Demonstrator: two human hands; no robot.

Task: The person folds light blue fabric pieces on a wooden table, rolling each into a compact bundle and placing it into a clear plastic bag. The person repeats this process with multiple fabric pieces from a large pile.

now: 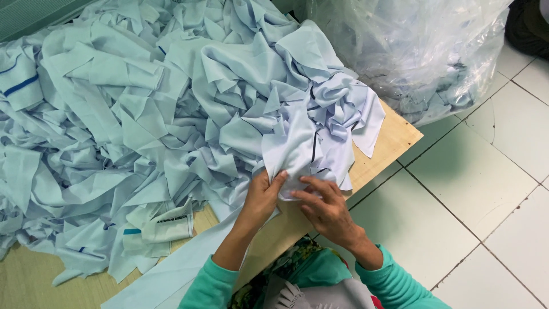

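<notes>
A big heap of pale blue fabric pieces (148, 103) covers most of a wooden table (394, 137). My left hand (262, 197) pinches the lower edge of one pale blue piece (297, 149) at the table's near right side. My right hand (326, 209) lies beside it, fingers spread flat on the same piece's edge. Both arms wear teal sleeves. A long strip of the same cloth (177, 269) runs down toward my lap.
A large clear plastic bag (423, 51) stuffed with more pale blue cloth stands on the white tiled floor (486, 189) at the table's far right corner. A folded piece with a printed label (168, 224) lies near the heap's front. Some pieces carry dark blue stripes.
</notes>
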